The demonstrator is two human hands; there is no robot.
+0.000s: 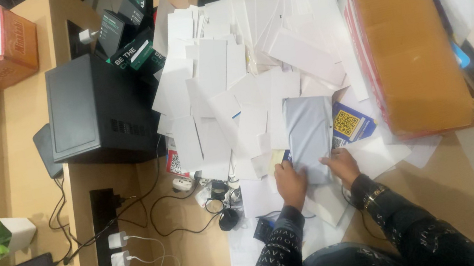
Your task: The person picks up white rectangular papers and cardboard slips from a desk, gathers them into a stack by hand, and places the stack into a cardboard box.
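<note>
Grey flat package (pixel 309 135) is gripped by left hand (pixel 291 183) and right hand (pixel 341 165) atop white envelopes (pixel 229 83).

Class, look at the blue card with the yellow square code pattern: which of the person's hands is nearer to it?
Right. The right hand lies just below the blue card, on the grey packet; the left hand grips the packet's far lower-left edge.

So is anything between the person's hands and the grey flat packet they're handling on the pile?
Nothing visible. The left hand and right hand both already touch the lower end of the grey packet, which lies on top of the heap of white envelopes, nothing covering it.
</note>
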